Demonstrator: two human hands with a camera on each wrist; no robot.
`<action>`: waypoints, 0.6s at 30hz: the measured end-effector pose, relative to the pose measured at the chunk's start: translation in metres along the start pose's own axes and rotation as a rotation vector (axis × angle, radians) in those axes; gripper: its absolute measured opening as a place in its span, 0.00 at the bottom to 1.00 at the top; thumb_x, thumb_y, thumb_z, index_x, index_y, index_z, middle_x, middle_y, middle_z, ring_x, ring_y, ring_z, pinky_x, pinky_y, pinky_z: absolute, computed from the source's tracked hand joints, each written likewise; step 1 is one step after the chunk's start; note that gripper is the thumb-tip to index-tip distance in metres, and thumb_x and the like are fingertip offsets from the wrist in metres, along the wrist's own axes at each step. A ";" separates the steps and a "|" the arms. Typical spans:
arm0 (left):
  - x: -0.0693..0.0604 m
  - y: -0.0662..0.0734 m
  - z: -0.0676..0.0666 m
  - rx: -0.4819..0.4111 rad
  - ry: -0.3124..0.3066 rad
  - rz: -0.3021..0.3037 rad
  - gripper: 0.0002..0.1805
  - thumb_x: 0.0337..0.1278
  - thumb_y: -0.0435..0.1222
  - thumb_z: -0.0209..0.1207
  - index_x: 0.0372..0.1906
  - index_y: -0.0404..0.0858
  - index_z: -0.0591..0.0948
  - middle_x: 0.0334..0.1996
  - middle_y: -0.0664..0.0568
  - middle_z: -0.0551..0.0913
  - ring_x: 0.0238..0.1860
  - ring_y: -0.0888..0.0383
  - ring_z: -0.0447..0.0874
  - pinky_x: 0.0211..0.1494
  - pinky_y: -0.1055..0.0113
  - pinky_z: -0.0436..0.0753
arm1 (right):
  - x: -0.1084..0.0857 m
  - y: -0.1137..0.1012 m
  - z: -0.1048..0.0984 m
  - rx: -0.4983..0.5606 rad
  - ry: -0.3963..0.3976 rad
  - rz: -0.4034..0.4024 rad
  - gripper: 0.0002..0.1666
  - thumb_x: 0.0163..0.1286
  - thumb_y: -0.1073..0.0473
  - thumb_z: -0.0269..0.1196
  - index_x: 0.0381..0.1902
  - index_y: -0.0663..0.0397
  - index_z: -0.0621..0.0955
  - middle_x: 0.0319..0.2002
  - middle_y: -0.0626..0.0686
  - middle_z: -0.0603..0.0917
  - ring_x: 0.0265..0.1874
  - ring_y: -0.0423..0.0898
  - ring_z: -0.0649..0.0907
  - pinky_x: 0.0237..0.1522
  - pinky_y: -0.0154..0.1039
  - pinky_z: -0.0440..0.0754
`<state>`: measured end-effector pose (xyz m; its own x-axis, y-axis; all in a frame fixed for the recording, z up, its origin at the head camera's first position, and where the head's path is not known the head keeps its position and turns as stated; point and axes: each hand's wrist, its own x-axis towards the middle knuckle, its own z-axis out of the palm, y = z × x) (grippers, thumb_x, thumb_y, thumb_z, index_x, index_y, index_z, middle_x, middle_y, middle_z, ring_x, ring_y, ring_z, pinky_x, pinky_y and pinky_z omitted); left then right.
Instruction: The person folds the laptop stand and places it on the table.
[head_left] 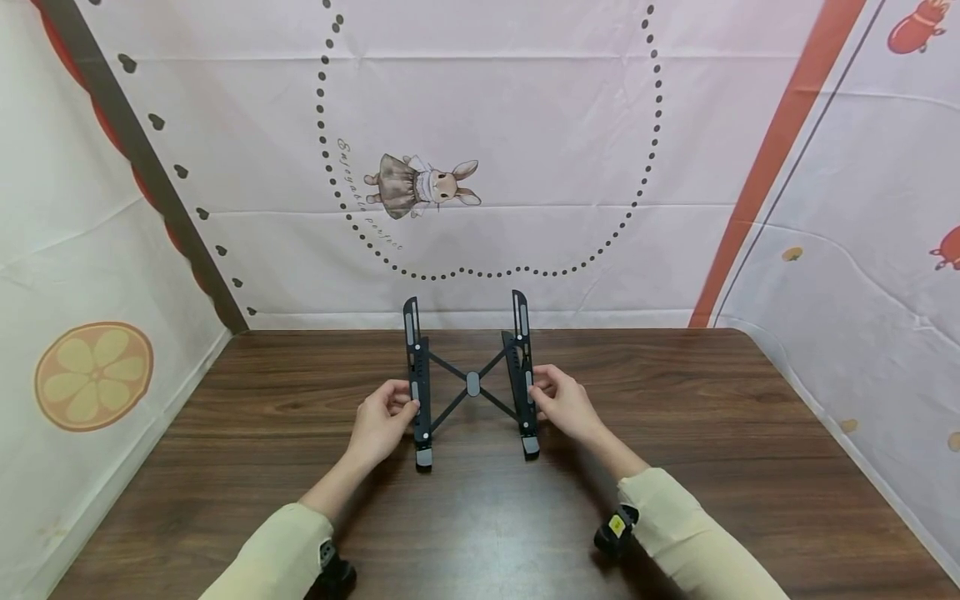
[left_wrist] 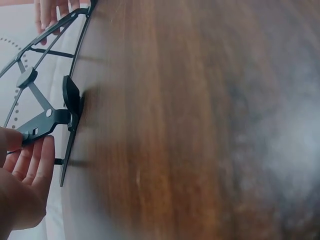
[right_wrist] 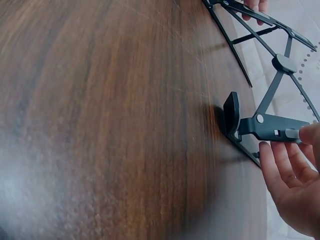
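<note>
White printed cloth with a rabbit picture spreads behind a brown wood-grain desk. On the desk's far half, between both hands, sits a black folding stand, its two side rails joined by crossed bars that meet at a grey hub. Left hand pinches the left rail and right hand the right one; each grip is closed to the rail's thickness, thumb above and fingers beneath. Both forearms wear cream sleeves, with a black device near each wrist.
</note>
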<state>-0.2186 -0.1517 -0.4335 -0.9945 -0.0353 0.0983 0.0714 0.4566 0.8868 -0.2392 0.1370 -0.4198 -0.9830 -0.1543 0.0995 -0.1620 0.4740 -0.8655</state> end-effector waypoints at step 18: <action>0.007 0.003 0.005 -0.061 -0.009 -0.044 0.15 0.57 0.31 0.57 0.50 0.37 0.75 0.34 0.46 0.83 0.27 0.57 0.83 0.30 0.64 0.83 | -0.001 0.002 -0.003 0.038 0.027 0.008 0.18 0.64 0.67 0.57 0.52 0.62 0.72 0.36 0.59 0.81 0.29 0.47 0.82 0.28 0.42 0.83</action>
<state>-0.2254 -0.1455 -0.4323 -0.9975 -0.0460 0.0544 0.0315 0.4000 0.9160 -0.2390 0.1405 -0.4201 -0.9863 -0.1274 0.1052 -0.1514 0.4418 -0.8842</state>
